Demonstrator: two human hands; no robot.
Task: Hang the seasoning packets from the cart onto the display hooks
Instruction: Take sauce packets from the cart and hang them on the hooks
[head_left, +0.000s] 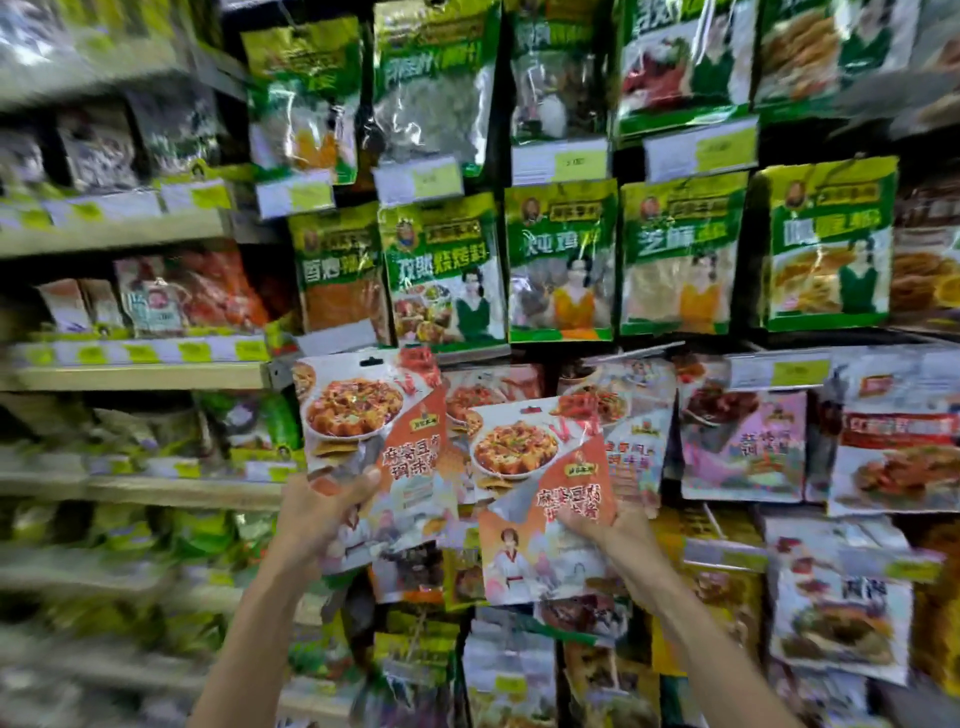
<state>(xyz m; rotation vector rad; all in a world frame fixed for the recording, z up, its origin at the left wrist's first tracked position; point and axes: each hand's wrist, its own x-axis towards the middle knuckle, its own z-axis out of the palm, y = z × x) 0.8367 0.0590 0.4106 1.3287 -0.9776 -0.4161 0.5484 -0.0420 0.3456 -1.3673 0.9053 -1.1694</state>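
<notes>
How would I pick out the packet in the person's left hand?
Find the row of green packets across the hanging wall. Just below its left end, the left hand holds an orange-and-white seasoning packet picturing a red dish. It is higher and further left than its twin in the right hand.

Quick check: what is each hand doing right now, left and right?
Left hand: grips the higher orange packet near its lower left corner.
Right hand: grips the lower orange packet at its right side.
</notes>
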